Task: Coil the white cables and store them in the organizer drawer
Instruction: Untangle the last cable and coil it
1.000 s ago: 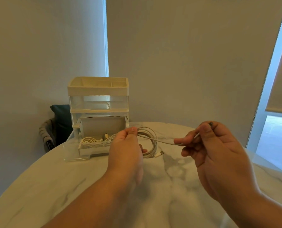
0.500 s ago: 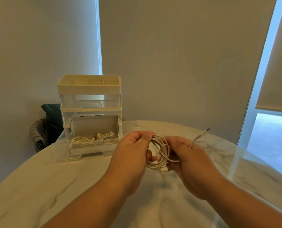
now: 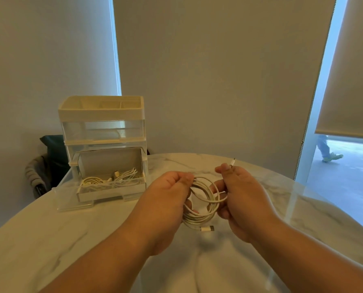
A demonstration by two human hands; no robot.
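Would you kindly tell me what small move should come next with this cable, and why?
Probably the right hand should wrap the loose plug end it pinches onto the coil: that end sticks up free, the left hand grips the loops, and the drawer stands open.

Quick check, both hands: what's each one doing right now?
Left hand: pinches the white cable coil at its top.
Right hand: grips the coil's other side, loose plug end above its fingers.
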